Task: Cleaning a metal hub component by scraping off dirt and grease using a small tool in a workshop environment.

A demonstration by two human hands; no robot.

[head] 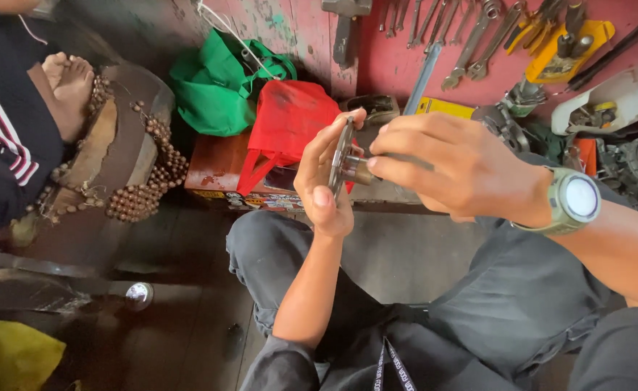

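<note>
1. Above the lap, the left hand (324, 181) grips the rim of a thin grey metal disc (341, 161), held edge-on.
2. The right hand (445, 170) pinches a short brass-coloured cylindrical fitting (356, 171) against the disc's hub.
3. Risk: the edge grip is narrow; sideways pressure could twist the disc loose.
4. Risk: a dropped fitting may roll among the dark floorboards (181, 318).
</note>
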